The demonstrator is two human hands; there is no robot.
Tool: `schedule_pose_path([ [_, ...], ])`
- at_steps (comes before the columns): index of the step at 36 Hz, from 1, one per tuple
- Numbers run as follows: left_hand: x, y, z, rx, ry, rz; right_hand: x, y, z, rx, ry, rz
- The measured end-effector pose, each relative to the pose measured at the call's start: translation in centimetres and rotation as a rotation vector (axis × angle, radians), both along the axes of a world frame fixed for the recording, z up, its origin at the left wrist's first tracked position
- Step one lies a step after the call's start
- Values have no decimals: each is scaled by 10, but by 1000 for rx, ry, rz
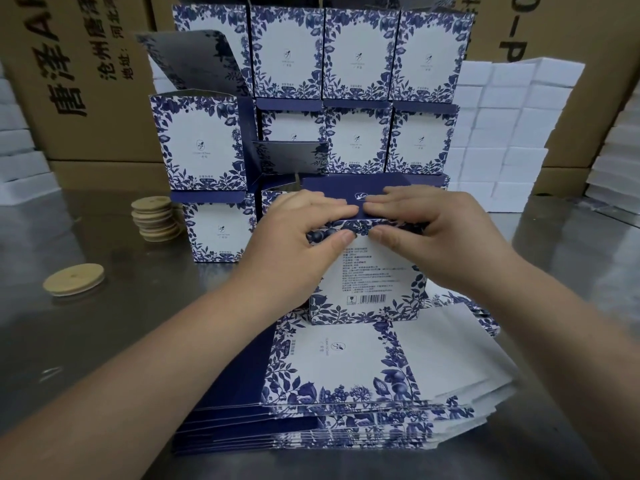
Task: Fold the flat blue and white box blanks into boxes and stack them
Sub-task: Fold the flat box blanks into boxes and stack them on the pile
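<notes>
A folded blue and white box (372, 282) stands upright on the pile of flat blanks (346, 386) at the table's near edge. My left hand (298, 237) and my right hand (433, 237) both lie on its dark blue top flap (356, 188), fingers pressing down on the flap and thumbs against the front face under the top edge. The fingertips of both hands almost meet at the middle. Behind it rises a wall of finished boxes (356, 60), three rows high, most with their open flaps showing.
A stack of round wooden lids (156, 218) and one single lid (73, 279) lie on the steel table (86, 341) at left. Brown cartons (79, 81) stand behind, and white foam blocks (502, 133) are piled at back right.
</notes>
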State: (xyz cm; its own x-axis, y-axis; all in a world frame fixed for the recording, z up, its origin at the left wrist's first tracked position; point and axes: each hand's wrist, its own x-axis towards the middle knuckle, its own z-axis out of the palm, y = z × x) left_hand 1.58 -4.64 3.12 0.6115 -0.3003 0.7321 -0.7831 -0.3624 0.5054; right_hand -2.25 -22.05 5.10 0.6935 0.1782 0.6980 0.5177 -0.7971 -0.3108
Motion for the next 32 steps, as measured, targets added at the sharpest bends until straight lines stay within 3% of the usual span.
schedule_pose_path([
  [16, 2, -5, -7, -147, -22, -60, 1, 6, -8, 63, -119, 25],
  [20, 4, -4, -5, -137, -23, -70, 3, 3, -7, 40, -89, 65],
  [25, 9, 5, -2, -79, -32, -96, 3, -18, 1, 172, 66, 148],
  [32, 11, 6, -1, -82, -6, -114, 7, -32, -5, 160, 30, 177],
])
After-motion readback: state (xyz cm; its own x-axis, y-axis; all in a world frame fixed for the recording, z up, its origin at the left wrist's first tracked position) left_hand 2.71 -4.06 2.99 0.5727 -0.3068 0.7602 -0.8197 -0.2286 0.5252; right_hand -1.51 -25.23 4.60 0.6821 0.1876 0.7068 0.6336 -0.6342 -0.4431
